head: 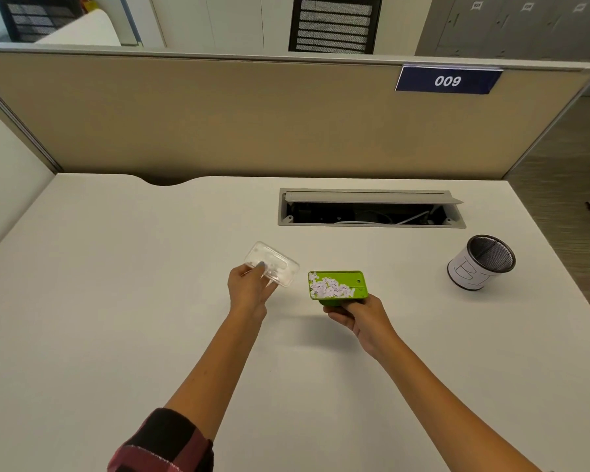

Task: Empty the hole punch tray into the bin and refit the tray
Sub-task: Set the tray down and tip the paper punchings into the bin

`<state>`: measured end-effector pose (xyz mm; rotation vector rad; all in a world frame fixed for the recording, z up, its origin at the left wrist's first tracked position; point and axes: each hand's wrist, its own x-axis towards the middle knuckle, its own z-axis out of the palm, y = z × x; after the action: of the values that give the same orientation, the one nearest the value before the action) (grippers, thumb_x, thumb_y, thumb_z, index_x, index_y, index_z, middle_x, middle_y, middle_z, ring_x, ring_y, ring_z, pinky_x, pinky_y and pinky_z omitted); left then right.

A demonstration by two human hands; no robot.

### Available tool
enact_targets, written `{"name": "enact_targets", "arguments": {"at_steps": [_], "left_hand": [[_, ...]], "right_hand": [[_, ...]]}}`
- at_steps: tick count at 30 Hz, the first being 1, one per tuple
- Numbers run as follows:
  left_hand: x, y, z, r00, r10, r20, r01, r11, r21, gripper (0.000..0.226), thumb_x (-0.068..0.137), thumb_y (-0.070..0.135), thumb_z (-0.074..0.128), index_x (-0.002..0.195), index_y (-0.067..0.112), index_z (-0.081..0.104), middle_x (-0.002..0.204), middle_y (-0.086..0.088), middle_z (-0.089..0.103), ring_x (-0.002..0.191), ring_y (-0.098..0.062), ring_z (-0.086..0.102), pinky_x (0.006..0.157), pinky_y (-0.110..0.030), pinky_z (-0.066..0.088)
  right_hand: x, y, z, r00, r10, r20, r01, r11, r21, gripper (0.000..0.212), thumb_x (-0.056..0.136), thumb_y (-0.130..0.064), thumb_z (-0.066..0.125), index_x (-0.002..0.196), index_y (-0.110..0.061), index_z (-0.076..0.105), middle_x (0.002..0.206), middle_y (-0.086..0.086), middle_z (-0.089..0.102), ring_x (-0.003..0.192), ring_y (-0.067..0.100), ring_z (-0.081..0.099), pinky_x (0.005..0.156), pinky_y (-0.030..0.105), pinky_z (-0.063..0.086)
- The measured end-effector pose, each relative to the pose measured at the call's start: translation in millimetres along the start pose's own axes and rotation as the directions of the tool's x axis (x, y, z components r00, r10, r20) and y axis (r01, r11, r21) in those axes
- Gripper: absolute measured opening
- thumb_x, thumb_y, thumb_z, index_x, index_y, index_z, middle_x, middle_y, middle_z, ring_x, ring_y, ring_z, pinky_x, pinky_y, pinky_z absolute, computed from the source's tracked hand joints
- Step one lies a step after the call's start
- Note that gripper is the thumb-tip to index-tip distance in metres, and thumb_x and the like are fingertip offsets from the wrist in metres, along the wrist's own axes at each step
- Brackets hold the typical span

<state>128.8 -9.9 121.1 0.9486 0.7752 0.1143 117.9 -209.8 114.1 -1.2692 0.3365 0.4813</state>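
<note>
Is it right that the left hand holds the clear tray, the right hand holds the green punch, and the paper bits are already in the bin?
Not quite. The head view shows the paper bits lying on the green punch, not in the bin.

Clear glossy plastic tray (272,268), green plastic punch (338,286), mesh-metal bin (481,262)

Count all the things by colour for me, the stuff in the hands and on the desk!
Clear: 1, the clear plastic tray in the left hand
Green: 1, the green hole punch with paper bits, in the right hand
Black and white: 1, the black mesh bin with a white paper label
Total: 3
</note>
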Motion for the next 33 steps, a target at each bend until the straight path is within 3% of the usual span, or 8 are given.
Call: {"name": "enact_targets", "arguments": {"at_steps": [3,7,10,14,16,20,26,33], "left_hand": [[10,-17,-14,0.997,-0.049,-0.056,0.053,0.996,0.066,0.016,0.090,0.003,0.061,0.103,0.003,0.054,0.107,-0.016,0.064,0.090,-0.023,0.067,0.076,-0.036,0.056],[16,-35,-24,0.985,-0.036,-0.168,0.057,0.991,0.120,0.029,0.086,-0.001,0.063,0.108,0.010,0.047,0.090,-0.014,0.061,0.072,-0.019,0.062,0.066,-0.030,0.055],[17,-48,-30,0.978,0.063,-0.198,-0.013,0.969,0.246,0.040,0.083,-0.002,0.065,0.113,0.017,0.047,0.096,-0.015,0.060,0.079,-0.025,0.062,0.063,-0.026,0.054],[16,-58,-40,0.964,0.217,-0.156,-0.128,0.887,0.445,0.031,0.084,0.003,0.066,0.110,0.014,0.054,0.098,-0.015,0.064,0.070,-0.020,0.063,0.056,-0.024,0.052],[16,-59,-44,0.955,0.265,-0.133,-0.151,0.818,0.555,0.028,0.084,0.008,0.068,0.108,0.012,0.055,0.101,-0.014,0.066,0.071,-0.021,0.064,0.060,-0.030,0.055],[15,-62,-49,0.940,0.332,-0.080,-0.149,0.609,0.779,0.039,0.083,0.021,0.071,0.117,0.008,0.055,0.114,-0.011,0.059,0.092,-0.027,0.060,0.076,-0.033,0.044],[11,-71,-64,0.921,0.386,0.040,-0.215,0.422,0.881,0.042,0.086,0.026,0.069,0.118,0.005,0.053,0.119,-0.017,0.047,0.100,-0.038,0.056,0.075,-0.035,0.041],[-6,-84,-75,0.809,0.551,0.206,-0.290,0.069,0.955,0.036,0.082,0.023,0.070,0.114,0.011,0.061,0.117,-0.011,0.059,0.111,-0.036,0.052,0.079,-0.047,0.042]], "right_hand": [[-2,3,0,1.000,0.008,-0.001,-0.008,1.000,0.000,0.029,0.091,0.011,0.040,0.102,-0.005,0.061,0.089,0.016,0.071,0.070,0.019,0.073,0.063,0.023,0.059],[-5,6,1,1.000,0.016,-0.005,-0.016,1.000,0.006,0.029,0.091,0.011,0.040,0.100,-0.007,0.062,0.089,0.016,0.071,0.071,0.020,0.073,0.063,0.023,0.059],[-7,8,1,1.000,0.016,-0.014,-0.015,1.000,0.017,0.029,0.091,0.010,0.041,0.098,-0.008,0.062,0.087,0.015,0.071,0.071,0.020,0.073,0.062,0.023,0.059],[-9,10,3,1.000,0.021,-0.019,-0.021,0.999,0.027,0.028,0.091,0.009,0.042,0.096,-0.009,0.062,0.088,0.015,0.071,0.070,0.020,0.073,0.060,0.022,0.058],[-11,11,4,1.000,0.022,-0.018,-0.021,0.999,0.027,0.028,0.091,0.009,0.042,0.096,-0.009,0.063,0.088,0.015,0.071,0.070,0.020,0.073,0.060,0.022,0.058],[-14,12,5,1.000,0.020,-0.023,-0.019,0.999,0.031,0.026,0.091,0.009,0.043,0.098,-0.008,0.062,0.088,0.016,0.071,0.071,0.020,0.073,0.060,0.022,0.058],[-19,14,11,0.999,0.013,-0.034,-0.012,0.999,0.037,0.025,0.091,0.008,0.044,0.096,-0.008,0.063,0.085,0.014,0.072,0.070,0.020,0.073,0.059,0.022,0.058],[-25,15,18,0.999,-0.017,-0.042,0.018,1.000,0.022,0.022,0.092,0.006,0.045,0.099,-0.006,0.062,0.088,0.015,0.071,0.071,0.020,0.073,0.061,0.023,0.059]]}}
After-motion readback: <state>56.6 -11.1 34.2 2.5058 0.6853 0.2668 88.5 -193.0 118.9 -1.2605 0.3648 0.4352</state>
